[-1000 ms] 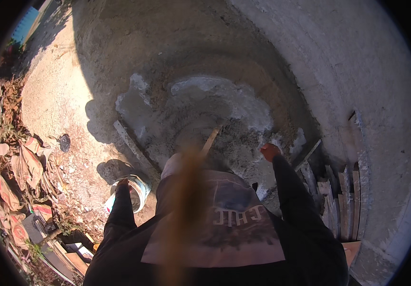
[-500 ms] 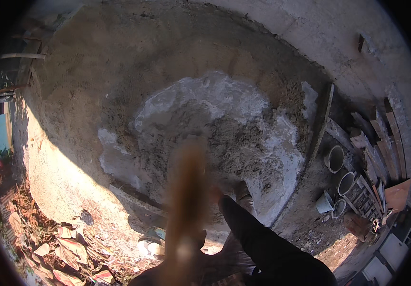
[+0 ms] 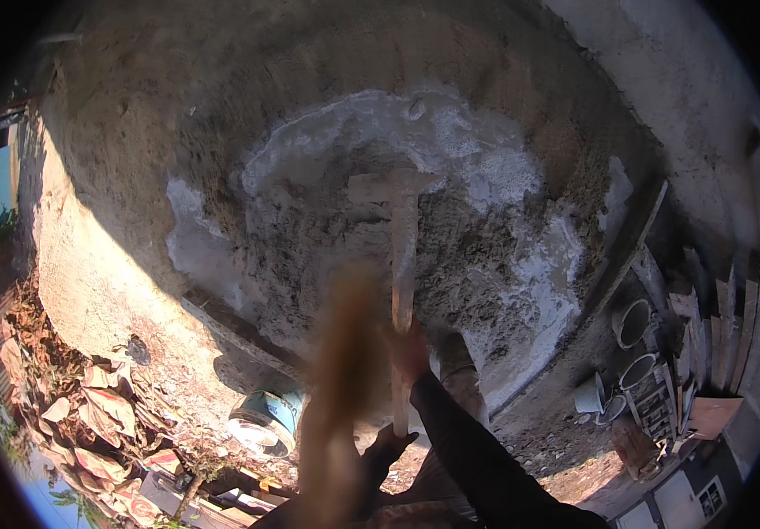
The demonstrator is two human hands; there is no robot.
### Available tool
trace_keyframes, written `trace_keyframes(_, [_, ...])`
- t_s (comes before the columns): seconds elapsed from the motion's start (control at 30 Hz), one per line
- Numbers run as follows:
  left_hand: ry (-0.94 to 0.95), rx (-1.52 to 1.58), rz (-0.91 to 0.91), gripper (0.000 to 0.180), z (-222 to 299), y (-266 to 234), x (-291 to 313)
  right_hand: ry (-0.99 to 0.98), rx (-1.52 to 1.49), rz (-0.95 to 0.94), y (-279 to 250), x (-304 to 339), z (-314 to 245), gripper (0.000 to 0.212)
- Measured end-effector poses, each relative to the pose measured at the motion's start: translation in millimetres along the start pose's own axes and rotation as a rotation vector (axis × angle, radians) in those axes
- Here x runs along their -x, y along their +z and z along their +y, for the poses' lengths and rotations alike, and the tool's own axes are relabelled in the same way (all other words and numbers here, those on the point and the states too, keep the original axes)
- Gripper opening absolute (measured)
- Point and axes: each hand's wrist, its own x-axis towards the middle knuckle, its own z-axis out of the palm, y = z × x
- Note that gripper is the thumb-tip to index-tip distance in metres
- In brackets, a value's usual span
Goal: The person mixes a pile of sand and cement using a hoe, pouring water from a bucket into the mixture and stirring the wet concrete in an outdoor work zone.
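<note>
A long-handled hoe (image 3: 404, 256) reaches out from my body over a bed of wet grey mortar (image 3: 477, 273). Its crosswise head (image 3: 380, 188) rests on or just above the mix; I cannot tell which. Midway along the handle, my right hand (image 3: 409, 353) is closed round the wood. My left hand (image 3: 386, 448) grips lower down, near the handle's end, partly in shadow. A blurred brown strip (image 3: 349, 353) very close to the camera covers part of the mortar and my left forearm. Pale watery cement (image 3: 389, 123) rings the lumpy middle.
Boards edge the mix at the right (image 3: 631, 247) and lower left (image 3: 239, 331). Buckets (image 3: 633, 324) and stacked planks (image 3: 719, 326) lie at the right. A teal bucket (image 3: 287, 410) stands near my left side, beyond it torn paper sacks (image 3: 106, 414).
The hoe's head and handle now show in front of me, where they were mostly hidden before. My right arm has straightened nearer the middle. The whole view has shifted slightly.
</note>
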Motion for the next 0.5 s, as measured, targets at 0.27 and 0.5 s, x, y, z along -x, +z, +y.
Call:
trace_keyframes(0.27, [0.078, 0.040, 0.213, 0.047, 197.1, -166.5, -321.5, -0.573, -0.088, 0.160, -39.1, -213.6, -209.6, 0.033])
trace_keyframes(0.5, [-0.077, 0.226, 0.123, 0.053, 182.4, -200.5, -377.3, -0.192, 0.006, 0.176, 12.2, -391.5, -134.5, 0.037])
